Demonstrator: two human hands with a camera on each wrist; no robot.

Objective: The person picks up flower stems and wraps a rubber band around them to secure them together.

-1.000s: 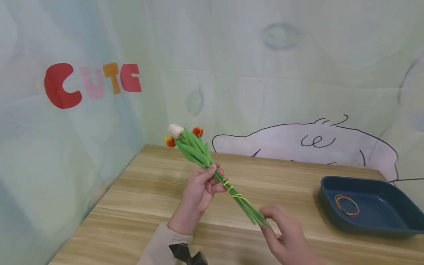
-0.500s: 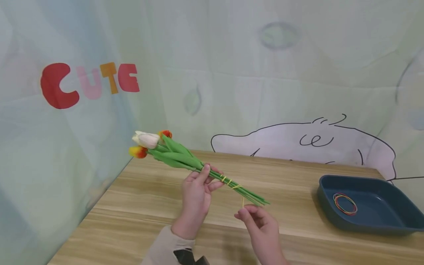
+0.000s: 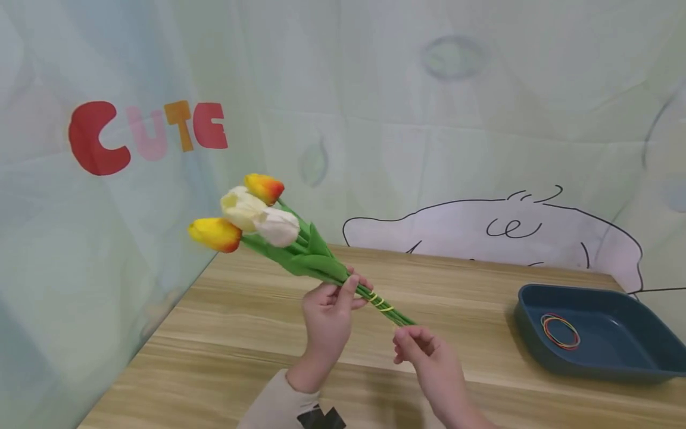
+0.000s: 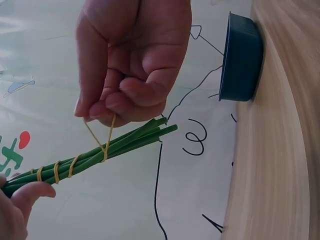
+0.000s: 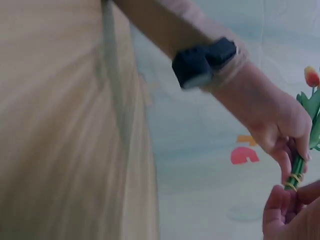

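A bunch of artificial tulips [image 3: 276,226], white and yellow-orange with green leaves, slants above the table in the head view, blooms to the upper left. My left hand [image 3: 329,316] grips its green stems just below the leaves, thumb on top. Several turns of yellow rubber band wrap the stems below that grip. Close to the cut ends, my right hand [image 3: 431,363] pinches a stretched loop of the rubber band [image 4: 105,152], drawn away from the stems in the left wrist view. The right wrist view shows both hands near each other at the stems [image 5: 298,165].
At the right of the wooden table [image 3: 214,333] stands a dark blue tray [image 3: 600,375]. Several coloured rubber bands [image 3: 545,333] lie inside it. A printed curtain [image 3: 386,149] hangs behind and along the left side.
My right hand has moved left from the stem ends and now pulls the band's loop out. The bunch has tilted, its blooms swinging left, then turning to face the head camera.
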